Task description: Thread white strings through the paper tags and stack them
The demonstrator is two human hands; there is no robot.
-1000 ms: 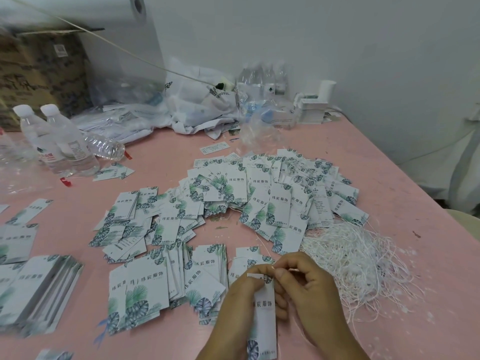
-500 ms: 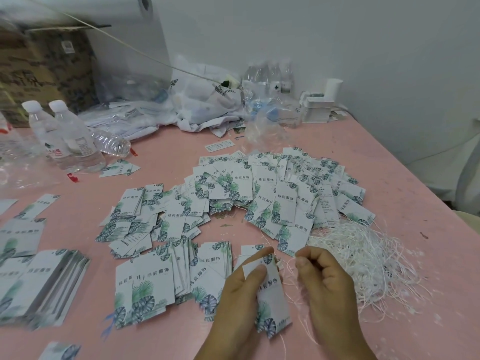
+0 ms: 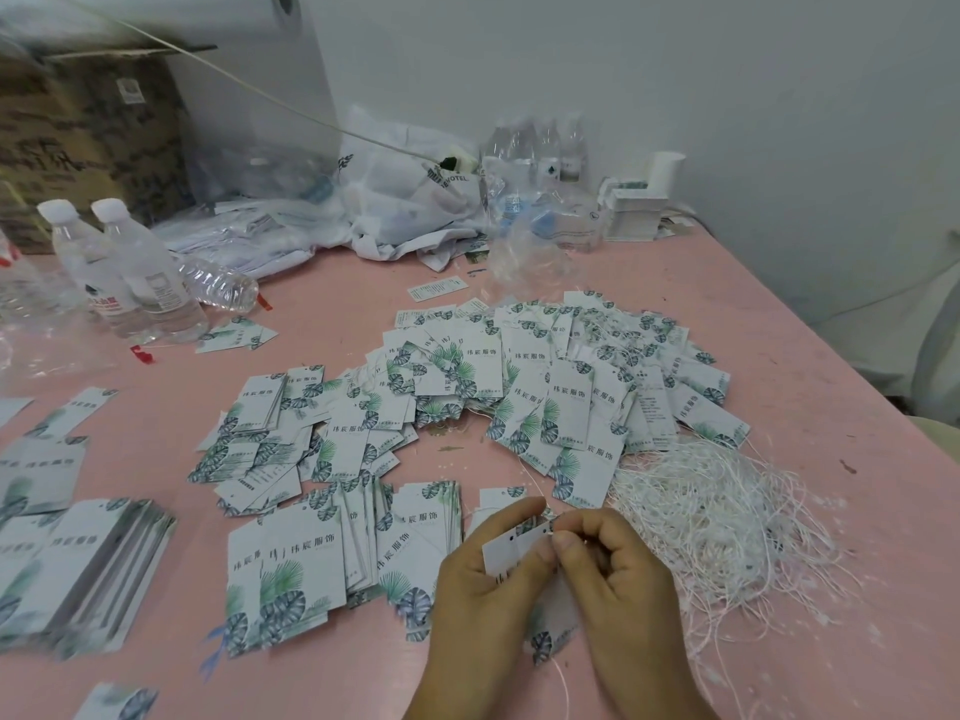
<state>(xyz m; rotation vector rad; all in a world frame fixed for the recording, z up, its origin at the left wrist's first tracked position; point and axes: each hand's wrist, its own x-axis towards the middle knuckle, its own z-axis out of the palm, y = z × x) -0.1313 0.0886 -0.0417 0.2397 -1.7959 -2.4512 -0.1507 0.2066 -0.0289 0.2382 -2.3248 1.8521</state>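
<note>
My left hand [image 3: 478, 589] grips a white paper tag [image 3: 511, 550] with a leaf print near the table's front edge. My right hand [image 3: 613, 579] pinches a thin white string [image 3: 563, 683] at the tag's punched top end; the string's tail hangs down below my hands. A tangle of loose white strings [image 3: 722, 517] lies just right of my hands. A wide spread of threaded tags [image 3: 550, 387] covers the middle of the pink table [image 3: 831, 407]. Stacked tags [image 3: 322, 553] lie left of my hands.
Another tag stack [image 3: 88, 558] sits at the left edge. Two upright water bottles [image 3: 130, 272] and a lying one stand at the back left, in front of a cardboard box [image 3: 88, 132]. Plastic bags [image 3: 415, 200] and a white box [image 3: 639, 210] line the wall.
My hands have come back together at the tag's top end. The tag has turned so its hole end faces my right hand, which now pinches the string there.
</note>
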